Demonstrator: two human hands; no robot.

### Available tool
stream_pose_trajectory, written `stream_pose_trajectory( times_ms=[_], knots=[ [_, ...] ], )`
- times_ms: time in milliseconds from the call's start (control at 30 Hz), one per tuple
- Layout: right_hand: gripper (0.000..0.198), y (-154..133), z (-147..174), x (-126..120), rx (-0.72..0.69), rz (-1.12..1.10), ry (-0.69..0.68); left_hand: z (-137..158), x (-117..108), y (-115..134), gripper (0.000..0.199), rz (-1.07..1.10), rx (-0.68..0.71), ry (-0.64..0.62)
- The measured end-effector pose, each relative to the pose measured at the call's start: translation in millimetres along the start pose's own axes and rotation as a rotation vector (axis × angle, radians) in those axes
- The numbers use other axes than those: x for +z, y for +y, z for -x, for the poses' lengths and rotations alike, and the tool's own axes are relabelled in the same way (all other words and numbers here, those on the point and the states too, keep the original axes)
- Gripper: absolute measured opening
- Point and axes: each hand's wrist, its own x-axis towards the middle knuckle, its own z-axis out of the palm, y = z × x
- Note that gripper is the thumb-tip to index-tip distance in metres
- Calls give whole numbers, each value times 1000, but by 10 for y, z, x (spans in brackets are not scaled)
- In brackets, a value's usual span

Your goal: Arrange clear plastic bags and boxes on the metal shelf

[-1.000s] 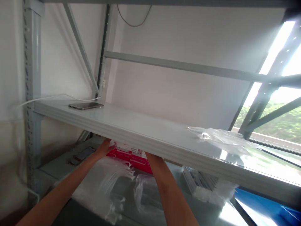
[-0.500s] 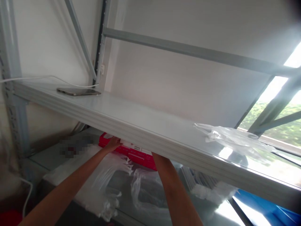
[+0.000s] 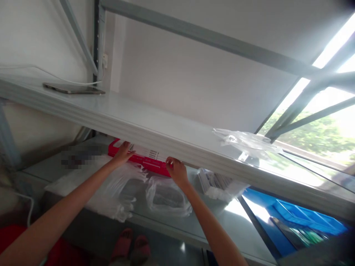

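Note:
A flat red box [image 3: 155, 166] with a white printed top lies on the lower shelf [image 3: 138, 192], its back part hidden by the upper shelf's front beam. My left hand [image 3: 124, 153] grips its front edge towards the left end, fingers over the top. At the box's right end my right hand [image 3: 177, 171] has its fingers curled round the corner. In front of my left hand lies a stack of clear plastic bags [image 3: 111, 195]. Another clear plastic bag [image 3: 169, 195] is spread just below my right hand.
On the upper shelf [image 3: 138, 111] rest a dark phone-like device [image 3: 74, 89] and a crumpled clear bag [image 3: 246, 142]. Wrapped packs [image 3: 215, 183] stand right of the box. Blue trays [image 3: 307, 212] are at lower right. A grey beam [image 3: 194, 33] crosses above.
The view has tilted down and shifted right. My right hand, hidden behind the upper shelf's beam before, now shows at the box's right end. More of the box's printed top is visible.

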Motion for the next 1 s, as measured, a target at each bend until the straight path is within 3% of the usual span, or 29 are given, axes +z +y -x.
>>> stream_pose_trajectory(
  times_ms=[100,200,333,433,500,567,667,767,867,1000],
  knots=[
    [23,10,510,415,85,162,-196,162,-113,381,38,26,58,-10],
    [33,-7,840,791,159,216,-266,436,-214,887,35,85,126,-52],
    [11,4,879,937,182,-131,-178,898,-300,1362,30,93,164,-137],
    [6,30,835,799,206,-396,-122,1187,-323,1465,30,44,134,-63],
    [14,24,862,620,208,-464,-97,1307,-299,1474,30,40,99,27],
    [27,-15,955,393,195,-676,-79,1369,-235,1499,31,94,67,53],
    [39,-130,1180,29,156,-1141,-94,1407,-84,1634,43,245,59,-160],
    [42,-245,1396,-247,159,-1338,-131,1427,70,1847,53,352,62,-383],
    [44,-269,1521,-358,189,-1370,-136,1428,164,2009,40,377,42,-408],
    [43,-159,1576,-315,232,-1324,-93,1420,177,2080,27,377,7,-372]
  ],
)
